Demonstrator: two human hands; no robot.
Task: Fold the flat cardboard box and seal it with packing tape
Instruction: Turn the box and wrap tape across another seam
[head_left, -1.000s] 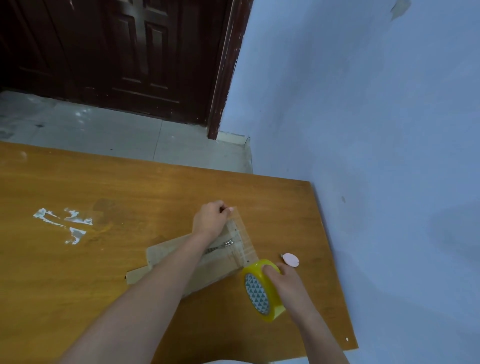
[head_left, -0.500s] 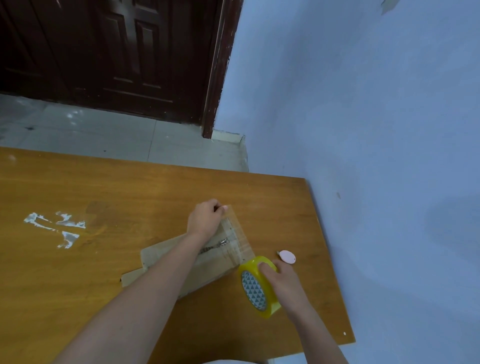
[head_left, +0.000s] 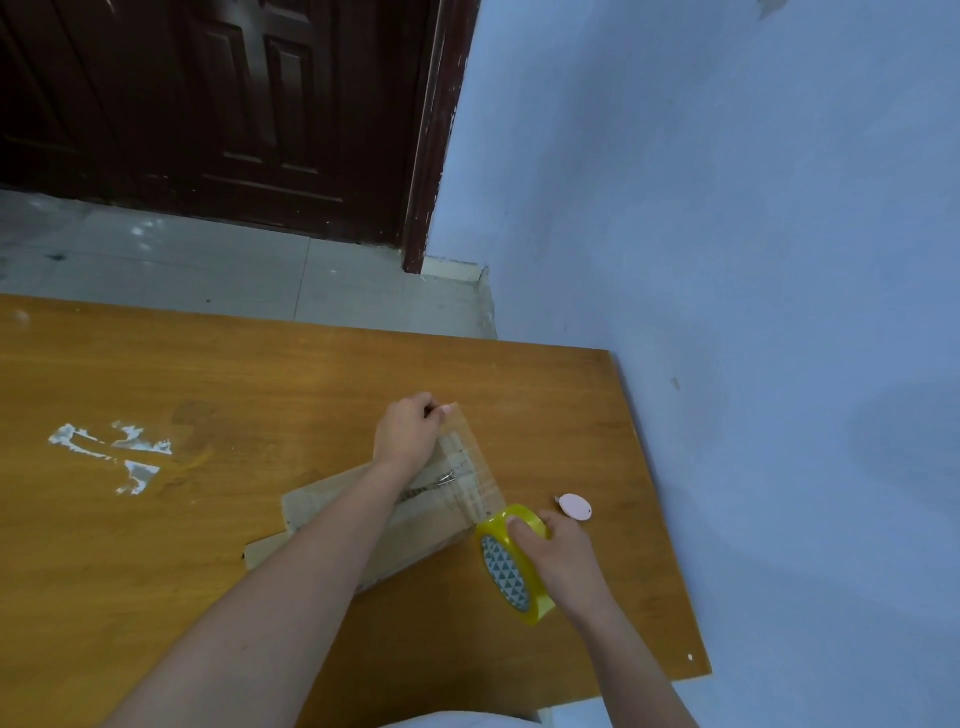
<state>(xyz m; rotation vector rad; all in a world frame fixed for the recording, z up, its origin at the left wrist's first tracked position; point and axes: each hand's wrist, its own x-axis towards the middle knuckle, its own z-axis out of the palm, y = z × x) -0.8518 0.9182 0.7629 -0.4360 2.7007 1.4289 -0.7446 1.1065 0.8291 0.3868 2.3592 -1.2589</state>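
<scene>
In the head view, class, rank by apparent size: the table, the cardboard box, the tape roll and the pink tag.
1. Table
2. Cardboard box, partly hidden by the left arm
3. Tape roll, held nearer the camera, so it may look larger than it is
4. Pink tag

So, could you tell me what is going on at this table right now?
A person is taping a cardboard box that lies on the wooden table. The left hand pinches the free end of a clear tape strip at the box's far edge, while the right hand holds the yellow tape roll at the near edge. The strip is stretched across the box between them and not yet cut. A small pink oval object lies beside the roll.
</scene>
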